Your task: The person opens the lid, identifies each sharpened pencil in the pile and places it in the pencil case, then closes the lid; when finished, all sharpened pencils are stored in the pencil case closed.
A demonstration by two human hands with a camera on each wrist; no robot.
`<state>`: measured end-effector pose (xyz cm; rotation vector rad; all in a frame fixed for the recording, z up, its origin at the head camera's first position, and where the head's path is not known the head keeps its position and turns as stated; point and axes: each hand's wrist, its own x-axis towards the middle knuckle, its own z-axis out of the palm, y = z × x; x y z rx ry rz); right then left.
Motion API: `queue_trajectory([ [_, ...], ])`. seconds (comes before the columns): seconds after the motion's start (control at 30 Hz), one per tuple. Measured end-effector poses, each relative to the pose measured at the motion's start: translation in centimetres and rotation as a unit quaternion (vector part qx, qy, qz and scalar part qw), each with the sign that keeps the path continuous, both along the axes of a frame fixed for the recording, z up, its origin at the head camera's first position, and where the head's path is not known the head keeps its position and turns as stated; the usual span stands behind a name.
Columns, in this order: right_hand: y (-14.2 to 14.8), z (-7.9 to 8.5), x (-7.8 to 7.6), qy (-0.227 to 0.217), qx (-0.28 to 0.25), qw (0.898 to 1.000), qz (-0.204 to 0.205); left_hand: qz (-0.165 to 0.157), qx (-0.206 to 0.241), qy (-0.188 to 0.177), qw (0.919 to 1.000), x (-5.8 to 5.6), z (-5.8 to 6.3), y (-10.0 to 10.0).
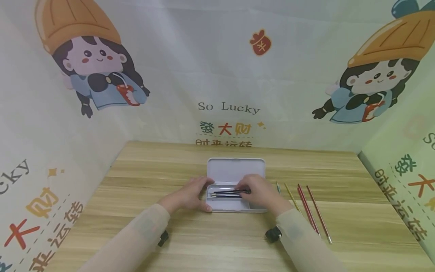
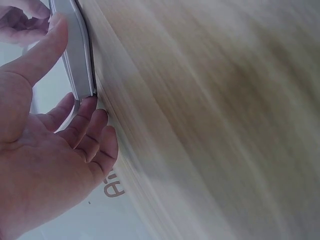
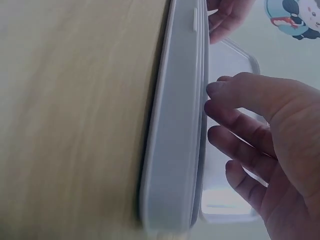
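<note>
A white pencil case (image 1: pixel 227 206) lies open on the table, its lid (image 1: pixel 234 170) tipped back. My left hand (image 1: pixel 192 194) holds the case by its left end, thumb at the front corner and fingers toward the back. Several dark pencils (image 1: pixel 224 193) lie across the upper compartment, pale tips to the left. Over the right part of the case, my right hand (image 1: pixel 259 190) pinches the dark pencils near their right ends. In the right wrist view, its fingertips (image 3: pixel 218 90) dip behind the case's front wall (image 3: pixel 175 125), which hides the pencils.
On the wooden table (image 1: pixel 210 241), right of the case, lie two or more red pencils (image 1: pixel 319 213), a yellow pencil (image 1: pixel 292 196) and a short bluish-green thing (image 1: pixel 278 187) partly behind the right hand. A printed cloth (image 1: pixel 176 68) hangs behind and along both sides.
</note>
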<state>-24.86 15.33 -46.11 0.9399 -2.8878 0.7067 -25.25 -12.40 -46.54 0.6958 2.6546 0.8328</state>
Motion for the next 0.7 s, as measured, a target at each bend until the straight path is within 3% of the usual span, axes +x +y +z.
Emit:
queue_trajectory([
  [0.33, 4.4, -0.1, 1.8, 0.021, -0.040, 0.999, -0.026, -0.004, 0.000, -0.002, 1.0000, 0.2, 0.2, 0.2],
  [0.7, 8.1, 0.0, 3.1, 0.031, -0.027, 0.996, -0.080, 0.003, -0.002, -0.004, 1.0000, 0.3, 0.4, 0.1],
])
